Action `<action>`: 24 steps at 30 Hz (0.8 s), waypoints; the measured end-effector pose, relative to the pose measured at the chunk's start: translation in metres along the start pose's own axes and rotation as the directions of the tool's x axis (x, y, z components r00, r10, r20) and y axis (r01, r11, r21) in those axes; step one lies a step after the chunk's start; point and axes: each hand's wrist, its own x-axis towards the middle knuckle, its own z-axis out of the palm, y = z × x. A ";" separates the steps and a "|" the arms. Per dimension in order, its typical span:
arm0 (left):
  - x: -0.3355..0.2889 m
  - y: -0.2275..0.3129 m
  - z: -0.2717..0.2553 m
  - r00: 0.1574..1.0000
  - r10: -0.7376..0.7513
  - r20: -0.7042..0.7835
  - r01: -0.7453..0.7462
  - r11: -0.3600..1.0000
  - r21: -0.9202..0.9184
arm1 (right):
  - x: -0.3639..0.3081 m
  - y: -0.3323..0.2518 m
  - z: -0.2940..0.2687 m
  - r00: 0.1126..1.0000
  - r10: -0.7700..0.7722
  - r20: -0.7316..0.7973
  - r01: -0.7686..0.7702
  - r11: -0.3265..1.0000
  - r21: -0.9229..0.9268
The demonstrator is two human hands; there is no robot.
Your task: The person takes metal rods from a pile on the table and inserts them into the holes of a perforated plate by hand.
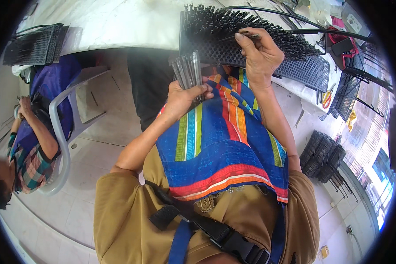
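My left hand (184, 97) is closed around a bundle of thin, clear-to-grey strips (188, 70), which stand up out of the fist above my lap. To its right, my right hand (263, 55) is raised with thumb and fingers pinched together on a thin dark stick (228, 38); its exact kind is hard to make out. That hand is over the front of a black perforated metal rack (306, 74). Densely packed dark sticks (215, 22) bristle up from the rack. A striped blue, red and orange cloth (220, 154) covers my lap.
The rack sits at the edge of a white-covered table (119, 31). At left, another person's hands (24, 108) work near a second black rack (35, 46), beside a white plastic chair (64, 154). Orange-handled scissors (326, 99) hang at right. Black wire racks (323, 154) stand on the floor.
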 end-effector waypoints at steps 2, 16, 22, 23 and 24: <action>0.002 0.003 0.000 0.998 -0.060 0.027 0.063 0.991 -0.115 | 0.003 0.006 0.001 0.989 -0.151 0.013 0.151 0.984 -0.099; 0.006 0.006 -0.003 0.983 -0.181 -0.028 0.178 0.980 -0.092 | 0.007 0.007 0.009 0.968 -0.220 0.125 0.250 0.905 -0.345; 0.008 0.008 -0.003 0.981 -0.193 -0.020 0.190 0.976 -0.102 | 0.013 0.005 0.014 0.937 -0.295 0.188 0.349 0.829 -0.438; 0.008 0.008 -0.003 0.980 -0.195 -0.029 0.191 0.976 -0.102 | 0.013 0.005 0.015 0.906 -0.341 0.252 0.422 0.785 -0.453; 0.008 0.008 -0.003 0.980 -0.196 -0.029 0.193 0.976 -0.101 | 0.013 0.004 0.016 0.906 -0.340 0.251 0.420 0.786 -0.453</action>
